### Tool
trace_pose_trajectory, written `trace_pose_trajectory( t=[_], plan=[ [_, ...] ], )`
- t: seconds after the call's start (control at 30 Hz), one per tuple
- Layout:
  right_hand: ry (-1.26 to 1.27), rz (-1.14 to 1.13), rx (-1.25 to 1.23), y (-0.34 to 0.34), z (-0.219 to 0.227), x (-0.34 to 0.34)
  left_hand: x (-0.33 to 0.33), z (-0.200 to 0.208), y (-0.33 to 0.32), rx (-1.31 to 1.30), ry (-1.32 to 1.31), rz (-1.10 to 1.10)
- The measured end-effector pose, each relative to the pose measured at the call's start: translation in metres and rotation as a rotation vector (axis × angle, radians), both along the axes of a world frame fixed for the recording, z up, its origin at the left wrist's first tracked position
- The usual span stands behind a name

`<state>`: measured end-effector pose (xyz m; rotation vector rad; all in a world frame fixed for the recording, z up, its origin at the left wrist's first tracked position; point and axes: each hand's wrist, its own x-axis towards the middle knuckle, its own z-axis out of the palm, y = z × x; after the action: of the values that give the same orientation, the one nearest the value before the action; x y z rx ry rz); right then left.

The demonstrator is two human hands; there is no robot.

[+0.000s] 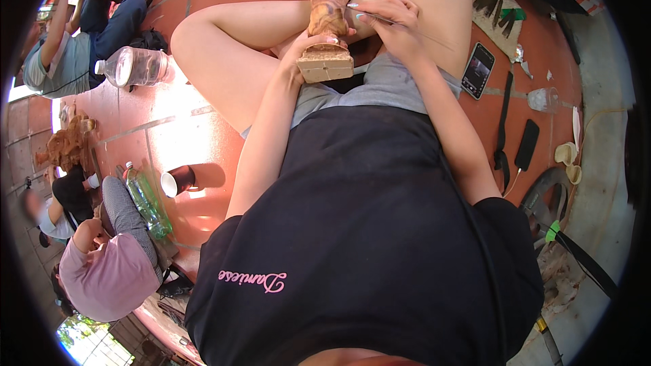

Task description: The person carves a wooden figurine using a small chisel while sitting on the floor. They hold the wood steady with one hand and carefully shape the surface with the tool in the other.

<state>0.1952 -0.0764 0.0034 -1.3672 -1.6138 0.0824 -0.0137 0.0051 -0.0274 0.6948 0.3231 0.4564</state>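
Observation:
A carved wooden piece (330,8) with a rounded, grained middle and a square block base stands between my bent legs, at the top of the head view. My left hand (296,49) is wrapped around it just above the base, with some fingers hidden behind the wood. On the other side, my right hand (397,19) pinches a thin, slender tool (434,39). Its shaft sticks out behind the hand toward my right thigh. The fingertips of that hand are close against the side of the carving; the tool's working end is too small to make out.
Left of me on the tiles are a clear jug (139,66), a brown cup (181,180) and a green bottle (150,203). To my right lie a cloth with several tools (498,8), a phone (478,71), a black strap (502,129) and a plastic cup (542,99). Other people sit nearby.

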Motion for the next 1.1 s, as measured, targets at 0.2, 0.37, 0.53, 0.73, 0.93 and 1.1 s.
trace_pose_trajectory(
  t=[0.2,0.37,0.53,0.73,0.93,1.1],
  plan=[
    [0.061,-0.014,-0.051,0.0,0.0,-0.001,-0.001,0.001,-0.002,-0.019,0.003,0.009],
    [0.05,0.005,-0.074,-0.001,0.001,0.004,-0.001,0.01,-0.004,-0.044,0.052,0.032],
    [0.082,-0.01,-0.085,-0.001,0.004,0.0,0.0,0.012,-0.005,-0.084,0.02,0.037],
    [0.11,-0.043,-0.061,0.002,0.0,-0.003,0.001,0.007,-0.002,-0.107,0.026,0.069],
    [0.191,-0.015,-0.042,0.005,0.005,-0.003,-0.001,-0.001,-0.003,-0.275,-0.077,0.023],
    [0.171,0.041,-0.073,0.009,-0.001,0.007,-0.001,-0.004,-0.003,-0.303,-0.153,-0.04]
  ],
)
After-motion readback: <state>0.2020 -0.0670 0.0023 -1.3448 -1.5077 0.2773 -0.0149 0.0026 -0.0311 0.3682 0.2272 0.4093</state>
